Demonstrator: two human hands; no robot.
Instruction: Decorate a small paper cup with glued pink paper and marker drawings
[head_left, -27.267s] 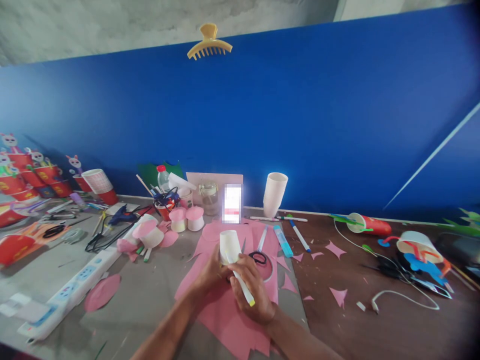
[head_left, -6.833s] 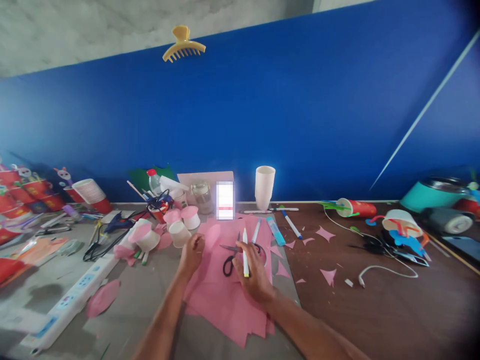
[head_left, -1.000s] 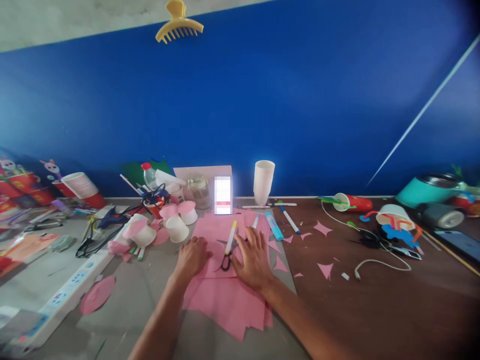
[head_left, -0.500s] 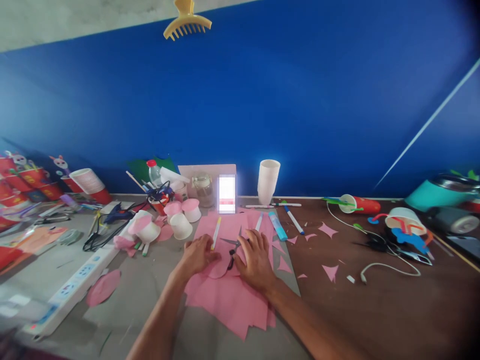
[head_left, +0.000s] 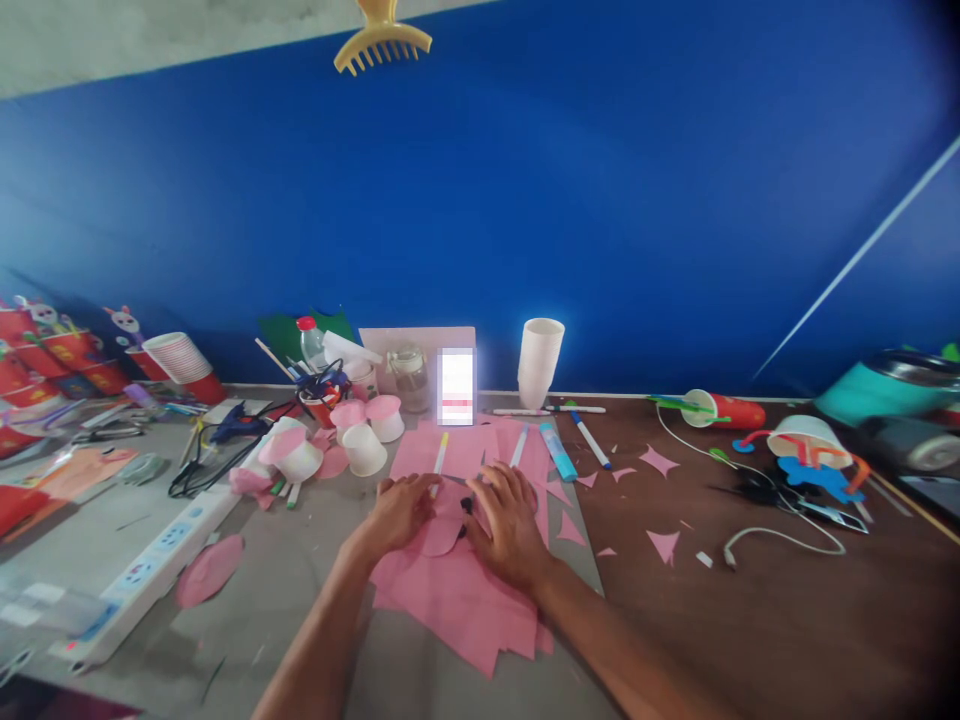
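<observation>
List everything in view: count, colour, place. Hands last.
Board: 1, blue, back
Clip: 1, yellow, top
Screen: 1, white, back centre
Jar: 1, clear, left of screen
Bottle: 1, clear, left of jar
Cup stack: 1, white, right of screen
Small cups: 4, white, left of centre
Red cups: many, red, mostly left
Power strip: 1, white, left
Container: 1, teal, far right
Sheets: several, pink, centre
Scraps: several, pink, right of sheets
Yellow-tipped pen: 1, white, on sheets
Other pens: several, white, nearby
Scissors: 1, black, on sheets
Left hand: 1, bare, over sheets
Right hand: 1, bare, over sheets
</observation>
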